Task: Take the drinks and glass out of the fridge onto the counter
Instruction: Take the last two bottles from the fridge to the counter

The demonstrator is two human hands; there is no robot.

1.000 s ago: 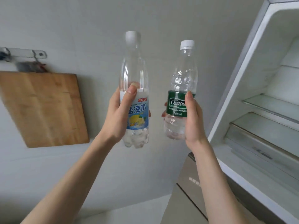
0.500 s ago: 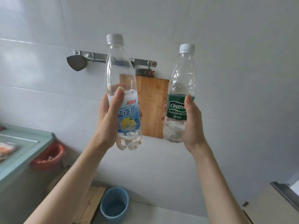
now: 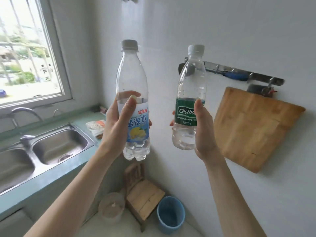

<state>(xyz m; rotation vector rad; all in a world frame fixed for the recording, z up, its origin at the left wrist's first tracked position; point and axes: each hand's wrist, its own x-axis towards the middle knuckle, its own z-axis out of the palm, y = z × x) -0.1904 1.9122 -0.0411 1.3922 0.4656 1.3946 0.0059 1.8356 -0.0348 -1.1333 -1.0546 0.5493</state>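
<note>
The left hand [image 3: 118, 127] grips a clear soda bottle [image 3: 132, 100] around its blue label, which carries Chinese characters, red ones above larger blue ones, and a lemon picture. The right hand [image 3: 203, 129] grips a water bottle [image 3: 189, 98] around a green label reading "C'estbo…", "Purified Drinking W…" and "Net 555ml"; the thumb covers the ends of the words. Both bottles are upright, white-capped, partly filled and held in the air, side by side and apart. To the left lies a teal counter [image 3: 56, 170] with a steel double sink [image 3: 58, 146], a tap and a packet [image 3: 96, 126] under a window [image 3: 29, 48]. On the wall behind the water bottle a hook rail [image 3: 239, 74] carries a wooden board [image 3: 254, 129]. Below stand a small wooden chair [image 3: 143, 195], a blue bin [image 3: 171, 214] and a clear tub [image 3: 111, 207].
</note>
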